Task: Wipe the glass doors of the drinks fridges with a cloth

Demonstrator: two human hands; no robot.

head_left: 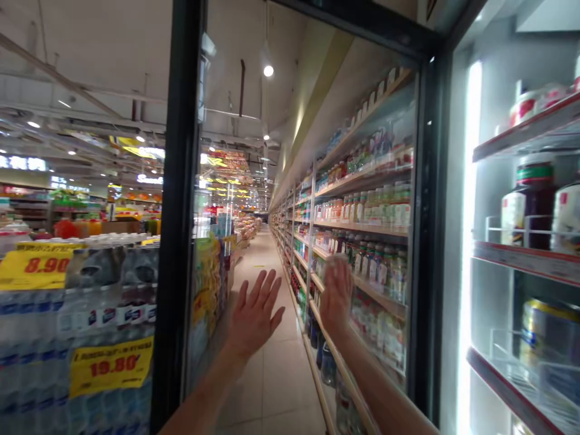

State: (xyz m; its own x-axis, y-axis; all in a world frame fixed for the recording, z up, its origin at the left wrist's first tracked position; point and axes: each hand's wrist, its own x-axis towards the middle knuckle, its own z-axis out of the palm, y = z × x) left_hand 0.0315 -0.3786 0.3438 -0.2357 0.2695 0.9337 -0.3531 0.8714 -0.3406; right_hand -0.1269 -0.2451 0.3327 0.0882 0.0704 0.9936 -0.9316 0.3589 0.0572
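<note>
A glass cooler door [425, 241] with a black frame stands swung open in front of me, and the aisle shows in its pane. My left hand [257, 317] is raised before the glass, fingers spread and thumb out to the right. It holds nothing. To its right, my right hand [336, 299] is also up at the glass, fingers stretched upward and close together, somewhat blurred. I see no object in it. Both hands are at the pane, but whether the palms press on it I cannot tell for certain.
At the right, the lit cooler holds dark bottles [528, 202] and cans [546, 332] on wire-fronted shelves [521, 257]. Left of the door, packs of bottled water [109, 314] are stacked with yellow price signs [111, 367]. The door's black outer edge [174, 211] stands beside them.
</note>
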